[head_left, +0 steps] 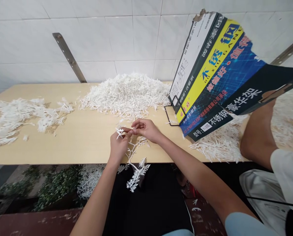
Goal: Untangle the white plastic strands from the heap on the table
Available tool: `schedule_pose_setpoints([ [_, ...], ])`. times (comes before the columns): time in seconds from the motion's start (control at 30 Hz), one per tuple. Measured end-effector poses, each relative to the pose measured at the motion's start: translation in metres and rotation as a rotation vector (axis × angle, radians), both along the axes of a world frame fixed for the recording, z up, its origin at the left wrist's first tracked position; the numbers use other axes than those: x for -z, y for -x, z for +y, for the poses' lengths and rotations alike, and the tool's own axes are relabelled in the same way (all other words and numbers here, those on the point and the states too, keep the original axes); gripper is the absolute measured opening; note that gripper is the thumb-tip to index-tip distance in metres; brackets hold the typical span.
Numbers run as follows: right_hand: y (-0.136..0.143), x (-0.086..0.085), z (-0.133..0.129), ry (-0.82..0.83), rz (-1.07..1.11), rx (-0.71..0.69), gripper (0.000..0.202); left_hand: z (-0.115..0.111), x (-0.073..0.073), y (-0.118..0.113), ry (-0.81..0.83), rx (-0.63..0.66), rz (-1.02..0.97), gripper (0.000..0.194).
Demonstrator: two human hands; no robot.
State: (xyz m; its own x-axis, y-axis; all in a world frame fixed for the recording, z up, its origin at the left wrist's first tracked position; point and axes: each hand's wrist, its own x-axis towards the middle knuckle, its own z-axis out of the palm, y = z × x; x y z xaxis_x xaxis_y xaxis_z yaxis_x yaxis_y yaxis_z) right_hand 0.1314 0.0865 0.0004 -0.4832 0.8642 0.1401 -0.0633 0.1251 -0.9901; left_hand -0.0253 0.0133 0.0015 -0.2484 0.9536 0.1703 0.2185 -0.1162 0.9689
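My left hand [119, 144] is closed on a white branching plastic sprig [136, 175], whose stem hangs down past the table's front edge. A small white tip [120, 132] sticks out above the left fingers. Against the left thumb, the fingertips of my right hand [147, 129] are pinched together at the top of the sprig; the exact piece between them is too small to make out. Behind both hands lies a large heap of small white plastic pieces [129, 93] on the light wooden table [67, 144].
More white sprigs [46, 114] lie on the left. A printed cardboard sheet [217, 75] stands at the right beside a black wire holder [169, 116]. Beyond it are another person's arm [258, 134] and another white pile [217, 144]. Green foliage [60, 186] sits below the table.
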Motion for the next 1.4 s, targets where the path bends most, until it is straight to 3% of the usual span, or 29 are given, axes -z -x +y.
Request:
schedule_pose_setpoints([
  [0.07, 0.0, 0.001, 0.002, -0.001, 0.02, 0.041, 0.022, -0.001, 0.0, 0.001, -0.02, 0.005, 0.025, 0.019],
  [0.23, -0.002, 0.004, 0.013, 0.064, 0.222, 0.331, 0.021, -0.004, -0.003, 0.002, -0.017, 0.043, -0.057, 0.023],
  [0.37, 0.0, 0.008, 0.017, -0.101, 0.069, 0.292, 0.019, -0.015, -0.009, 0.004, 0.023, -0.044, -0.139, 0.031],
  [0.5, 0.001, 0.01, 0.018, -0.253, -0.033, 0.345, 0.013, -0.036, -0.012, 0.012, 0.136, -0.147, -0.162, 0.035],
  [0.7, -0.001, 0.011, 0.022, -0.225, -0.126, 0.406, 0.024, -0.032, -0.021, 0.029, 0.192, -0.108, 0.036, 0.031],
  [0.83, -0.005, 0.006, 0.016, -0.221, -0.152, 0.403, 0.024, -0.03, -0.031, 0.032, 0.163, -0.112, -0.09, 0.037],
  [0.93, -0.007, 0.0, 0.009, -0.254, -0.148, 0.356, 0.02, -0.048, -0.042, 0.029, 0.185, -0.099, -0.287, 0.039],
  [1.07, -0.008, -0.008, 0.002, -0.345, -0.198, 0.238, 0.021, -0.085, -0.058, 0.028, 0.256, -0.014, -0.384, 0.04],
  [1.23, -0.009, -0.02, -0.012, -0.737, -0.406, 0.121, 0.023, -0.129, -0.067, 0.033, 0.292, -0.014, -0.341, 0.038],
  [1.33, 0.0, -0.021, -0.047, -0.925, -0.559, -0.024, 0.028, -0.154, -0.067, 0.038, 0.314, -0.076, -0.267, 0.04],
  [1.4, 0.015, -0.014, -0.083, -0.937, -0.648, -0.003, 0.036, -0.17, -0.067, 0.042, 0.335, -0.147, -0.208, 0.04],
])
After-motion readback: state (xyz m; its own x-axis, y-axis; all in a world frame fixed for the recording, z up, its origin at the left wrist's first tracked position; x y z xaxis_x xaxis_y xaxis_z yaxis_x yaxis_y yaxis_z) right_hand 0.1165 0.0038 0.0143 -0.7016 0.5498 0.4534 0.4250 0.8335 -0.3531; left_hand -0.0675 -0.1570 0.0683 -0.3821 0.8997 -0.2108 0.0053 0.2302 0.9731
